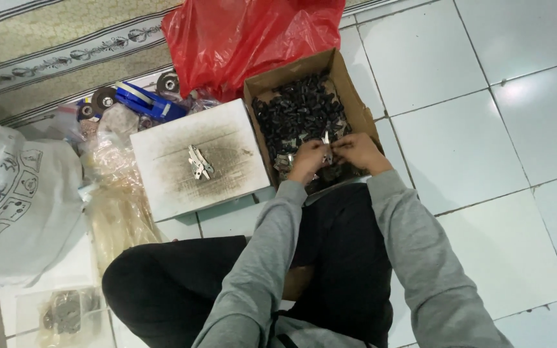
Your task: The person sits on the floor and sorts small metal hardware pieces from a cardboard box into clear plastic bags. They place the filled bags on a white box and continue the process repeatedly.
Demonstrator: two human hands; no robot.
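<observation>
My left hand (307, 159) and my right hand (358, 151) meet over the near end of an open cardboard box (351, 89). The box is full of small black parts (296, 111). Both hands pinch a small silvery metal piece (325, 140) between them. Left of the box lies a smudged white slab (166, 177) with a few silvery metal pieces (199, 162) on its middle. Grey sleeves cover both arms.
A red plastic bag (246, 35) lies behind the box. A blue tape dispenser (146, 100) and round discs (104, 98) sit at the back left. A large white sack (17, 200) and clear plastic bags (114, 206) lie to the left. White floor tiles extend right.
</observation>
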